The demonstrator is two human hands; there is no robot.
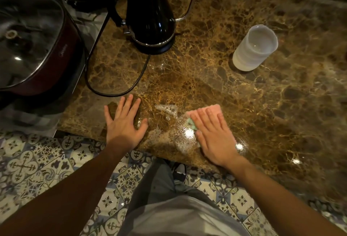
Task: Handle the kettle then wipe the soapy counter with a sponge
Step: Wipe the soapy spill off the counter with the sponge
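A black gooseneck kettle stands on its base at the back of the brown marble counter, its thin spout pointing right. Soapy foam lies on the counter near the front edge, between my hands. My right hand presses flat on a pink and green sponge, fingers extended over it. My left hand rests flat on the counter left of the foam, fingers spread, holding nothing.
A translucent plastic cup stands right of the kettle. The kettle's black cord loops over the counter just beyond my left hand. A dark red pot with a glass lid sits at the left. Patterned floor tiles lie below the counter edge.
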